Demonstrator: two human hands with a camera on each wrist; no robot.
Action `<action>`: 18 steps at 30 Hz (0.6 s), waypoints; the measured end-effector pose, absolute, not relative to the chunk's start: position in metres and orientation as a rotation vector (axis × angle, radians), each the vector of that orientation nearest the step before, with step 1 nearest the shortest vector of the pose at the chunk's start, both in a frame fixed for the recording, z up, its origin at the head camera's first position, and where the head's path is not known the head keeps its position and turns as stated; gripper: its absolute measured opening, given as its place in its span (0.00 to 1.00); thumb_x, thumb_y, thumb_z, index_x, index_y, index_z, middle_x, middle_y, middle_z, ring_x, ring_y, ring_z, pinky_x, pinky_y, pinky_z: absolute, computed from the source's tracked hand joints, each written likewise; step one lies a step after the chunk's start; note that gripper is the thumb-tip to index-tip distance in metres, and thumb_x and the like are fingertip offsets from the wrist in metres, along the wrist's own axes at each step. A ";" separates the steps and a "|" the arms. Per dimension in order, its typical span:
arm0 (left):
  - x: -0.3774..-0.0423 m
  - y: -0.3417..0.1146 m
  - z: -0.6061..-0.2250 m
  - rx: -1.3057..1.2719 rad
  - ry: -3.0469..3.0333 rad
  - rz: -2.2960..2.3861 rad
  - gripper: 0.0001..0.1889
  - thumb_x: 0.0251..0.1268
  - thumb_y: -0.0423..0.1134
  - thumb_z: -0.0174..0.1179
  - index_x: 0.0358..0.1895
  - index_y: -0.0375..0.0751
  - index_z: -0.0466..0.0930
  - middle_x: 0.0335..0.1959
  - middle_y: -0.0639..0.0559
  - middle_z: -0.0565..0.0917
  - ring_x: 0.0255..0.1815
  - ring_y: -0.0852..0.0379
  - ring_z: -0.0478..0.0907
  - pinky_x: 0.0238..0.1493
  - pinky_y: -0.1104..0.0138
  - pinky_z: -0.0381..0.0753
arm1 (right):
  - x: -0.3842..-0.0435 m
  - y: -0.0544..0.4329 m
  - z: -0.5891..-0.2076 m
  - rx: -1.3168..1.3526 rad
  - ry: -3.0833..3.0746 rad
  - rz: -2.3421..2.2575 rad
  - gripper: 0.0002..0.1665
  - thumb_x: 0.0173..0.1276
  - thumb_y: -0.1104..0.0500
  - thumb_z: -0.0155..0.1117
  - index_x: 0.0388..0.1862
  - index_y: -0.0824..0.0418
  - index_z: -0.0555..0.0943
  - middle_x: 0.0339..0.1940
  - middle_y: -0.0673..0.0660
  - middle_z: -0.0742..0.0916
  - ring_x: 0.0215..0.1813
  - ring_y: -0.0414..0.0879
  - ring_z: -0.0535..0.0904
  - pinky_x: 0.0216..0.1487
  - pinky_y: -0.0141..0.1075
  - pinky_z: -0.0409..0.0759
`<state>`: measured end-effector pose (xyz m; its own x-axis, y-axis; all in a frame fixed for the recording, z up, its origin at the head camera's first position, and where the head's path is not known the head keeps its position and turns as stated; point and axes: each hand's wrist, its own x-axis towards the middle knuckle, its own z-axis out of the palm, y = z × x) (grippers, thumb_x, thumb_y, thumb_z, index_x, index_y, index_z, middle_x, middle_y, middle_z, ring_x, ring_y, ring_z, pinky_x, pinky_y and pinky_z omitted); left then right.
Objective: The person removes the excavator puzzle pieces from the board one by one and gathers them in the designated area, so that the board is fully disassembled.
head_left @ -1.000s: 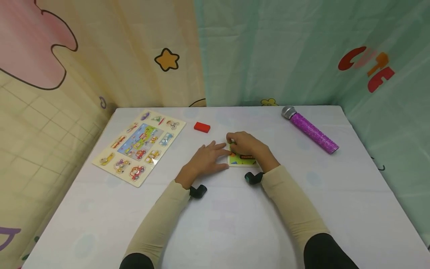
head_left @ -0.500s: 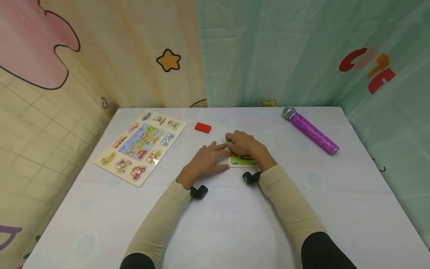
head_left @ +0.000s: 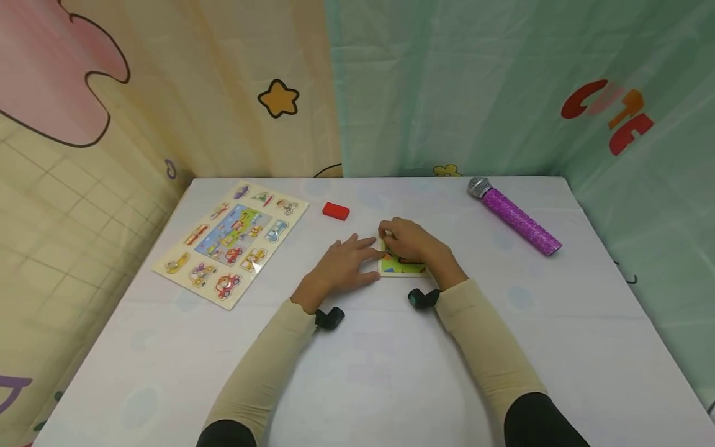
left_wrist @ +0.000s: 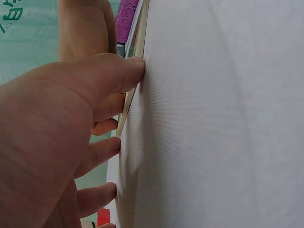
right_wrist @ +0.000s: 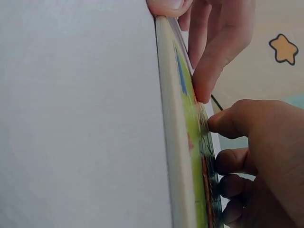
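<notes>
A small picture board [head_left: 391, 267], pale-edged with a green printed scene, lies flat on the table. My left hand [head_left: 349, 266] rests at its left side with fingers spread. In the left wrist view the thumb [left_wrist: 130, 73] is at the board's edge, and in the right wrist view a left fingertip touches its face. My right hand [head_left: 414, 241] is over the board's far part, fingers bent and tips down on the picture. In the right wrist view, the right thumb [right_wrist: 223, 122] meets the printed surface beside the curled fingers; I cannot tell whether they pinch a piece.
A larger picture puzzle board [head_left: 184, 264] with vehicle pieces lies at the left. A red block [head_left: 336, 211] sits behind my left hand. A glittery purple microphone [head_left: 519, 217] lies at the back right. Printed curtains [head_left: 436, 87] stand behind the white table [head_left: 374, 379].
The right hand shifts slightly over the board, first away to the left and then back. The left hand keeps its place, and the board stays where it lies.
</notes>
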<state>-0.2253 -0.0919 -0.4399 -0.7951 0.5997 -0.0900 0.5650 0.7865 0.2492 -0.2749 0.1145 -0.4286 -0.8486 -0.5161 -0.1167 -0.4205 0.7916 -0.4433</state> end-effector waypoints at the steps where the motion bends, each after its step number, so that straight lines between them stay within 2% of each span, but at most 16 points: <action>1: -0.225 -0.092 -0.440 0.923 2.811 0.318 0.29 0.70 0.60 0.61 0.72 0.64 0.72 0.79 0.53 0.63 0.78 0.37 0.54 0.70 0.37 0.58 | -0.275 0.115 -0.429 -0.729 2.748 -0.611 0.10 0.78 0.60 0.51 0.50 0.55 0.79 0.41 0.55 0.80 0.42 0.51 0.74 0.47 0.46 0.74; 9: -0.225 -0.093 -0.438 0.914 2.814 0.309 0.29 0.70 0.59 0.61 0.72 0.63 0.73 0.79 0.53 0.62 0.78 0.38 0.54 0.70 0.37 0.58 | -0.274 0.110 -0.429 -0.687 2.753 -0.612 0.08 0.78 0.58 0.52 0.49 0.53 0.78 0.38 0.54 0.79 0.39 0.50 0.75 0.40 0.43 0.74; 18: -0.223 -0.090 -0.437 0.906 2.811 0.291 0.30 0.70 0.59 0.60 0.73 0.60 0.72 0.79 0.53 0.61 0.79 0.38 0.53 0.71 0.37 0.56 | -0.273 0.102 -0.429 -0.666 2.791 -0.534 0.05 0.78 0.55 0.51 0.42 0.53 0.75 0.34 0.53 0.78 0.39 0.49 0.74 0.42 0.47 0.72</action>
<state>-0.2230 -0.0900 -0.4365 -0.7999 0.5909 -0.1050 0.5569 0.7960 0.2372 -0.2732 0.1025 -0.4291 -0.8723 -0.4716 -0.1294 -0.3905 0.8311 -0.3960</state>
